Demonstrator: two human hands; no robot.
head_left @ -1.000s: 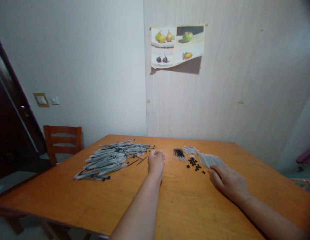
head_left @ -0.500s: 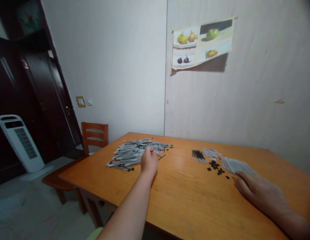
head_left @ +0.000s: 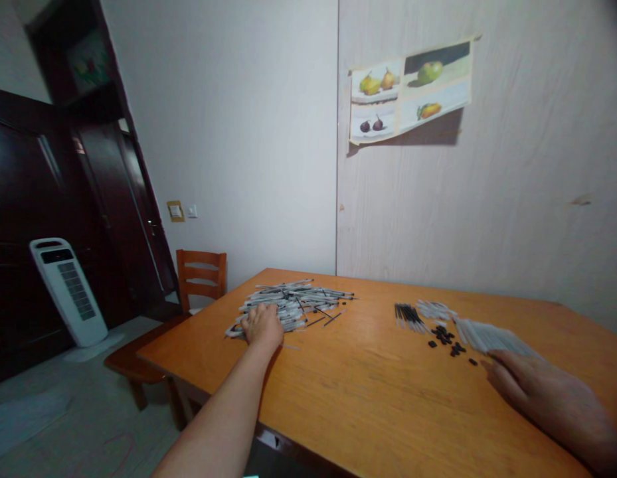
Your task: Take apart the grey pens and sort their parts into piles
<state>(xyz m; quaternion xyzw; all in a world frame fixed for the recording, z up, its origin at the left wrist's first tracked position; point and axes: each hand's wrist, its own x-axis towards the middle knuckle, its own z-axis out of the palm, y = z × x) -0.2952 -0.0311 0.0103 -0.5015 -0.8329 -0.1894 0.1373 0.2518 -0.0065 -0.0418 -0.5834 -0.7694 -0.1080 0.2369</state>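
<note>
A large pile of slim pens with clear barrels and dark ends (head_left: 298,302) lies on the left part of the wooden table. My left hand (head_left: 264,325) is palm down on the near left edge of this pile, fingers spread over the pens. At the right, my right hand (head_left: 547,395) lies beside a row of clear plastic tubes (head_left: 492,335), its fingertips at their near edge. Its fingers look stretched out, though some are hidden under the hand. Small black caps (head_left: 443,335) are scattered left of the tubes.
Dark thin sticks (head_left: 408,316) and short clear pieces (head_left: 435,309) lie behind the caps. The wooden table (head_left: 382,392) stands against a wall with fruit paintings (head_left: 412,93). A wooden chair (head_left: 203,273) and a white tower fan (head_left: 69,292) stand to the left.
My left hand has moved left, from the right side of the pile to its near left edge, and its fingers have spread. The right hand stays by the tubes. The view has shifted slightly.
</note>
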